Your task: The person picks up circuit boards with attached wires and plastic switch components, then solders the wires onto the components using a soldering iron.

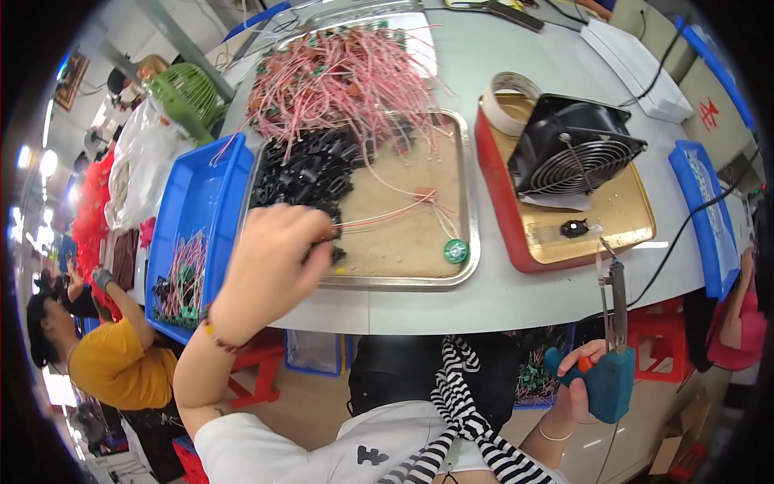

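My left hand reaches over the near left of a metal tray, fingers and thumb drawn together beside a heap of small black plastic parts; what they pinch is mostly hidden. In the tray, a small brown circuit board with pale wires lies joined to a round green piece. My right hand is wrapped round the handle of a blue soldering gun. Its tip points up at the near edge of a red tin, whose gold top carries a small black part.
Red-and-white wired boards are heaped at the tray's far end. A blue bin stands left. On the tin sit a black fan and a tape roll. A black cable crosses at right. A person in yellow is at far left.
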Demonstrator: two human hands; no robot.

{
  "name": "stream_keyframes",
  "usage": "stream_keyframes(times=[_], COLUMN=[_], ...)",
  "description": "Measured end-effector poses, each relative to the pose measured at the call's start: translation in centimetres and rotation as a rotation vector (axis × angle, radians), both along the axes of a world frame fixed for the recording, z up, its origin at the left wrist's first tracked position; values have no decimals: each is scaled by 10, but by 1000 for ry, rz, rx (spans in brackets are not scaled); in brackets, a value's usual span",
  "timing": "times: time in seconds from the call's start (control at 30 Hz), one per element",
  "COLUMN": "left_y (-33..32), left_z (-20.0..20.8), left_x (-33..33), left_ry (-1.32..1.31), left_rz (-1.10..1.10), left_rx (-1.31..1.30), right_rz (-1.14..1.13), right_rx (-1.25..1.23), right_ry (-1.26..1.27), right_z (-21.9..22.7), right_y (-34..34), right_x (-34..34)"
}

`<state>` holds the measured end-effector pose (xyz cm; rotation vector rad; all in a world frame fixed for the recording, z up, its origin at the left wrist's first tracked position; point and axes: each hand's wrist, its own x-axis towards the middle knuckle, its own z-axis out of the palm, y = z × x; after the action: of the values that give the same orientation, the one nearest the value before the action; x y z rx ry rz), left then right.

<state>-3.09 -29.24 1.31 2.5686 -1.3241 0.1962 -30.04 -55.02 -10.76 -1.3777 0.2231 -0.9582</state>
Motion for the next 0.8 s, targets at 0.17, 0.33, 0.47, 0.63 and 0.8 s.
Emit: stream_keyframes(times=[0.17, 0.33, 0.47, 0.63, 0.8], left_y=[-61, -94, -112, -112, -116], left_z=[-33, -44, -49, -51, -35], left_x=[53, 83, 65, 66, 55], left_ry=[-1, 155, 309, 419, 578], left_rz=[-129, -275, -107, -73, -51], left_rx=[-36, -37, 129, 256, 66], right_rz=[32, 29, 8, 7, -3], right_rx=[118, 132, 174, 143, 148], right_ry=[-29, -34, -29, 8, 19], right_z=[-8, -14, -17, -15, -16], right_y=[-7, -13, -15, -17, -18], right_x=[-15, -23, -22, -18, -14])
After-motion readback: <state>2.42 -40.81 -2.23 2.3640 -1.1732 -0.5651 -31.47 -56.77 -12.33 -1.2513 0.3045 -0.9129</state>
